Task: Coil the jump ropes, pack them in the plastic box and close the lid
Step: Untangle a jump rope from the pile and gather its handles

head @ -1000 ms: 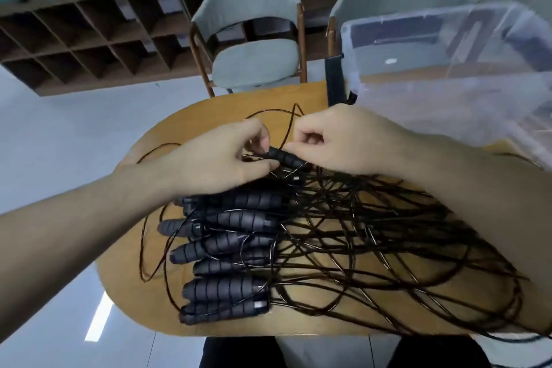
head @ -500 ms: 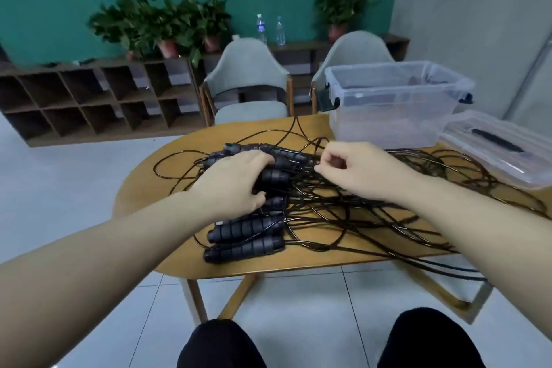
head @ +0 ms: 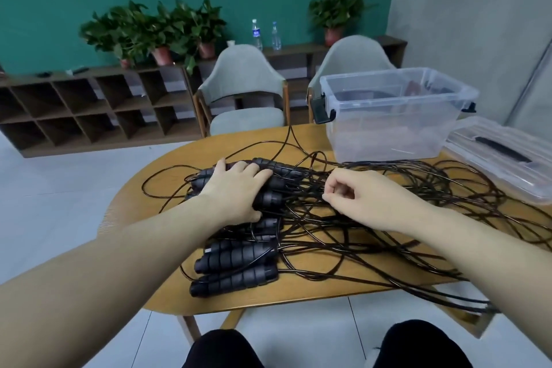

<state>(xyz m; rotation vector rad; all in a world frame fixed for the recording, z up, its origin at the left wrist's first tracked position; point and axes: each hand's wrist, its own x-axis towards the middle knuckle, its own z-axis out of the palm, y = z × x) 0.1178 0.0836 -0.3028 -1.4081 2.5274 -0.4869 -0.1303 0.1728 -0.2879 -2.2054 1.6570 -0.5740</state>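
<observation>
The left hand (head: 239,191) is pressing spread fingers on the handles (head: 236,263) at mid-frame; the right hand (head: 361,200) is pinching one cord (head: 373,251) from the tangle. The box (head: 391,116) is sitting open at upper right. Pulling now is likely tightening knots or dragging handles off the table (head: 128,203).

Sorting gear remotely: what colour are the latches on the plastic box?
Black, on the clear plastic box; the left latch shows best in the head view.

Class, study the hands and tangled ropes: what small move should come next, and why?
Probably draw one cord free: the right hand pinches a cord from the tangled cords, the left hand rests on the handles, and the plastic box looks empty.
</observation>
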